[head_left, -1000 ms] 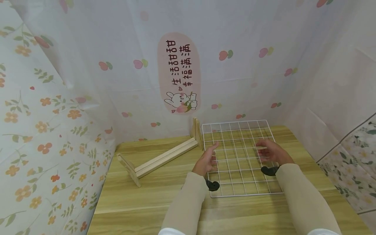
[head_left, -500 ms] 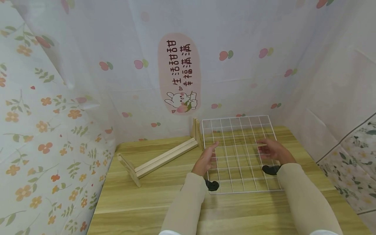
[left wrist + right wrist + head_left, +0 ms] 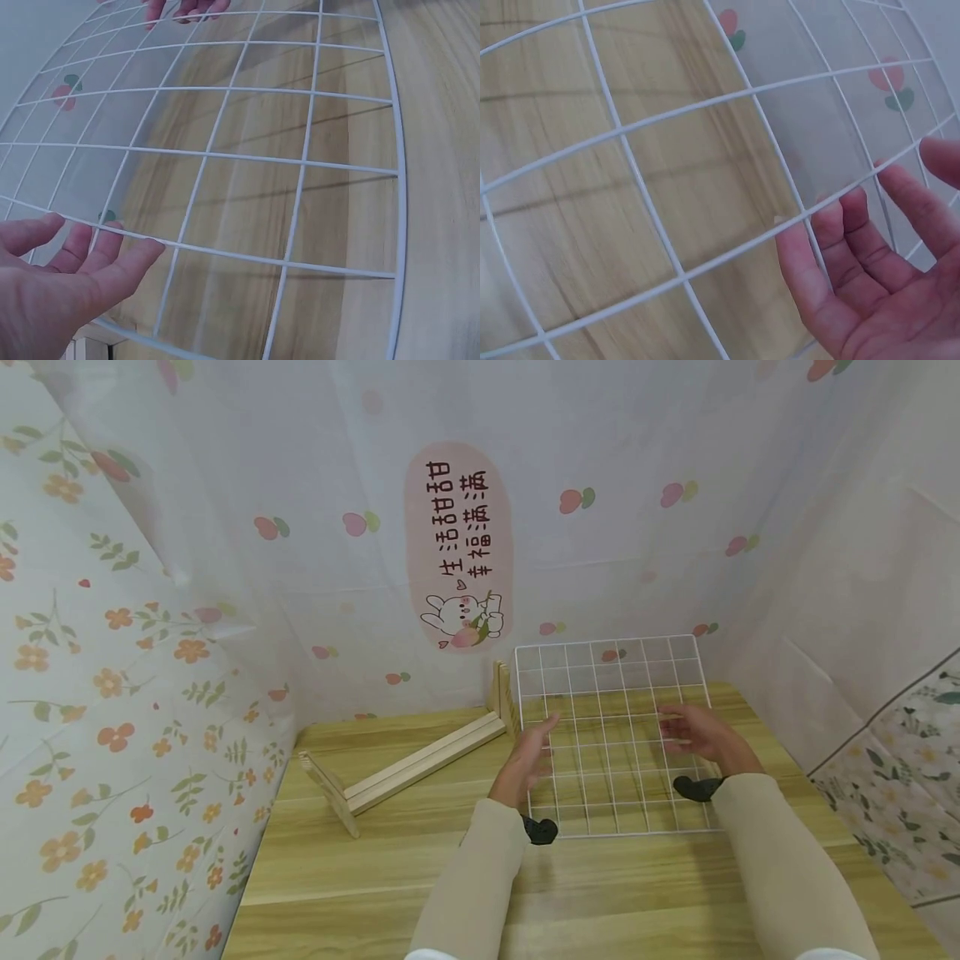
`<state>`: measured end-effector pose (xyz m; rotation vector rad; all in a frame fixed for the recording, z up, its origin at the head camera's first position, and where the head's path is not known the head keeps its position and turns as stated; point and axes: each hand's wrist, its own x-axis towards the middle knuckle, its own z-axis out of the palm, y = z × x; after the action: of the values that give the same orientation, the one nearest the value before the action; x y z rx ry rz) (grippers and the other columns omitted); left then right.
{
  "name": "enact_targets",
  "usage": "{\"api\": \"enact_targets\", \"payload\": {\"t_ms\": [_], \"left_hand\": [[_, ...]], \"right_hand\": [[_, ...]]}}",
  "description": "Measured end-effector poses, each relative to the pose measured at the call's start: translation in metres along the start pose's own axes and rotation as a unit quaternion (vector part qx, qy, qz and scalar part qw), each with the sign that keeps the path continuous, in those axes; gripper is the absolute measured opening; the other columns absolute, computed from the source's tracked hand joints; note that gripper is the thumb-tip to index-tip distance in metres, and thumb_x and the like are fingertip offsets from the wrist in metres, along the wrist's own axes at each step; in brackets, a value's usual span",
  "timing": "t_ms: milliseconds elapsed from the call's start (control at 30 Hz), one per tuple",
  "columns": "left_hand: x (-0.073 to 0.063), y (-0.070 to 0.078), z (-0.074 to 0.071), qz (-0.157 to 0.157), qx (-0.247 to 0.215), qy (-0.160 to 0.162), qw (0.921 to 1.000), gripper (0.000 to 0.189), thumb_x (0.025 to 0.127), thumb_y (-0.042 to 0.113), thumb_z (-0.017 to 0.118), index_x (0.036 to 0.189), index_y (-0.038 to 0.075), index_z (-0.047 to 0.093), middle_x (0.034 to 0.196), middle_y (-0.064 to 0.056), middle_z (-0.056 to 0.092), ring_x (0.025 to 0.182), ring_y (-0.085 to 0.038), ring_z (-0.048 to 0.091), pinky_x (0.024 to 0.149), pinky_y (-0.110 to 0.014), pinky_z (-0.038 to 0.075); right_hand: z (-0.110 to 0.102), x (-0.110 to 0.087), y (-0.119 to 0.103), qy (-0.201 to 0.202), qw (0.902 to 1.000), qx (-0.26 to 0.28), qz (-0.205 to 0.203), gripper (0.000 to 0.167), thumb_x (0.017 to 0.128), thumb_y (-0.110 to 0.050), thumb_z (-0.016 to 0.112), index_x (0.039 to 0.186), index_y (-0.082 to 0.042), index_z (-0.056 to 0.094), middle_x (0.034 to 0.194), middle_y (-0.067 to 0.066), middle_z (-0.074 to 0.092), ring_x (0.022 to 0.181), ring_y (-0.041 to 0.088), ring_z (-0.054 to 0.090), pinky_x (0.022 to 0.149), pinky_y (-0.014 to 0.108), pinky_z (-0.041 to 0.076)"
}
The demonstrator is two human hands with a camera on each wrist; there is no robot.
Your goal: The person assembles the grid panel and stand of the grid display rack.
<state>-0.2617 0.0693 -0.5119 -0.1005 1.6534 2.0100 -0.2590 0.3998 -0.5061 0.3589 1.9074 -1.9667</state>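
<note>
one white wire grid (image 3: pixel 606 743) leaned right of centre, two hands, the left hand (image 3: pixel 522 766) and the right hand (image 3: pixel 703 737), pinching wires near its opposite sides, while one sleeve (image 3: pixel 791 860) hid its lower-right corner and one wooden rack (image 3: pixel 423 764) occupied the tabletop (image 3: pixel 360 902) left of centre

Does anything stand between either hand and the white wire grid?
Nothing visible does: the left hand and right hand both touch the white wire grid. The wooden stand is to its left, not between.
</note>
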Motion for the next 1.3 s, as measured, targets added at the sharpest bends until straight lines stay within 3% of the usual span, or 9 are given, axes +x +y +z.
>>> {"api": "enact_targets", "payload": {"t_ms": [133,300,567,733,900,1133,1300], "left_hand": [[0.0,0.003,0.0,0.014,0.013,0.0,0.9998,0.081,0.088,0.058,0.059,0.147,0.006,0.037,0.143,-0.026,0.039,0.135,-0.046,0.035,0.105,-0.063,0.034],[-0.001,0.005,0.001,0.031,0.015,-0.005,0.9994,0.078,0.09,0.056,0.058,0.146,0.006,0.039,0.143,-0.025,0.037,0.136,-0.046,0.033,0.107,-0.062,0.032],[0.0,0.005,0.0,0.057,0.026,0.004,0.998,0.074,0.087,0.06,0.06,0.139,0.009,0.051,0.145,-0.019,0.041,0.135,-0.044,0.035,0.106,-0.062,0.033],[0.002,0.008,0.002,0.077,0.019,-0.004,0.9968,0.071,0.089,0.055,0.059,0.142,0.009,0.048,0.149,-0.016,0.039,0.136,-0.044,0.033,0.108,-0.063,0.03],[0.002,0.011,0.003,0.099,0.026,0.006,0.9948,0.066,0.092,0.048,0.058,0.144,0.008,0.046,0.147,-0.012,0.043,0.133,-0.042,0.035,0.107,-0.062,0.032],[0.002,0.014,0.004,0.135,0.051,0.018,0.9893,0.069,0.094,0.046,0.056,0.146,0.003,0.04,0.15,-0.015,0.04,0.137,-0.039,0.036,0.107,-0.062,0.033],[0.004,0.015,0.005,0.155,0.046,0.033,0.9863,0.066,0.093,0.044,0.058,0.145,0.005,0.044,0.149,-0.016,0.041,0.137,-0.037,0.038,0.105,-0.062,0.034]], "right_hand": [[0.001,-0.005,-0.006,-0.011,0.9998,0.0,-0.017,0.018,0.103,-0.025,0.047,0.1,-0.028,0.064,0.094,-0.002,0.062,0.088,0.012,0.06,0.089,0.039,0.053],[-0.006,0.002,-0.002,-0.02,0.9991,-0.016,-0.034,0.022,0.105,-0.025,0.041,0.102,-0.031,0.062,0.095,-0.006,0.062,0.093,0.012,0.059,0.092,0.04,0.052],[-0.003,0.002,-0.005,-0.022,0.9971,-0.01,-0.072,0.022,0.105,-0.022,0.042,0.103,-0.031,0.061,0.093,-0.008,0.063,0.09,0.01,0.059,0.082,0.033,0.055],[-0.001,0.002,-0.008,-0.003,0.996,-0.003,-0.09,0.018,0.103,-0.019,0.046,0.109,-0.03,0.059,0.092,-0.006,0.061,0.089,0.01,0.059,0.082,0.033,0.055],[-0.002,0.004,-0.011,-0.005,0.9934,0.02,-0.113,0.026,0.101,-0.011,0.047,0.107,-0.03,0.064,0.09,-0.003,0.063,0.088,0.012,0.061,0.082,0.035,0.056],[0.0,0.004,-0.016,-0.016,0.988,0.024,-0.152,0.027,0.102,-0.011,0.048,0.109,-0.03,0.065,0.092,-0.004,0.064,0.09,0.013,0.061,0.08,0.033,0.057],[0.005,-0.002,-0.023,-0.016,0.9859,0.035,-0.163,0.026,0.102,-0.011,0.048,0.11,-0.028,0.066,0.094,-0.002,0.064,0.091,0.014,0.061,0.076,0.029,0.057]]}}
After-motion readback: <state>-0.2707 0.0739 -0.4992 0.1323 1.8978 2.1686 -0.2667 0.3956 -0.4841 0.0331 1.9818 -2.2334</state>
